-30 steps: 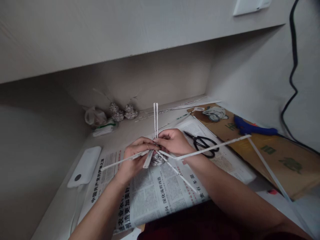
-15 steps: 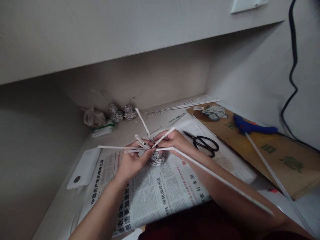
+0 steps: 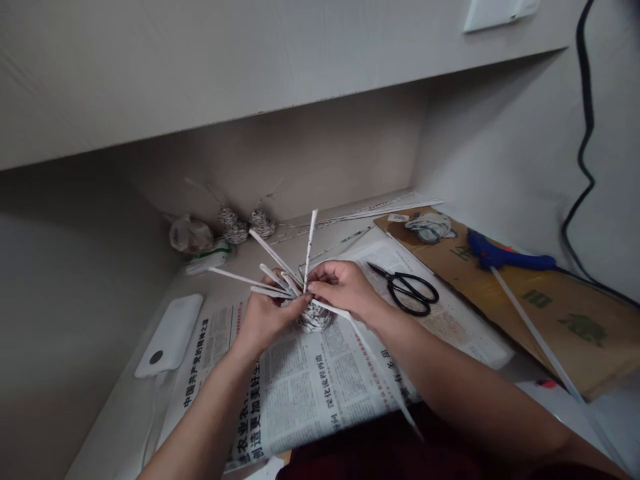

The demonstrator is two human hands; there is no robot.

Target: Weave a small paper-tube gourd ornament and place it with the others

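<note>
A small round woven piece (image 3: 315,318) of rolled newspaper stands on the newspaper, between both hands. Several white rolled-paper tubes fan up and leftward from its top. My left hand (image 3: 265,321) is closed around its left side, thumb pressed at the top where the tubes meet. The fingertips of my right hand (image 3: 344,288) pinch the base of an upright paper tube (image 3: 310,247) at the woven rim. One long paper tube (image 3: 370,350) bends out beneath my right hand and hangs toward my lap. The left fingers are partly hidden behind the tubes.
Black-handled scissors (image 3: 413,291) lie right of my right hand. A blue glue gun (image 3: 505,253) rests on cardboard (image 3: 565,347). Two woven paper pieces (image 3: 233,227), a plastic bag (image 3: 189,235) and loose paper tubes (image 3: 370,212) are behind. A white power bank (image 3: 170,333) lies left. An overhanging panel (image 3: 280,53) is above.
The tube at my right hand has swung from slanting right to upright. The long trailing tube has dropped down off my right forearm toward my lap. The left hand stays in place.
</note>
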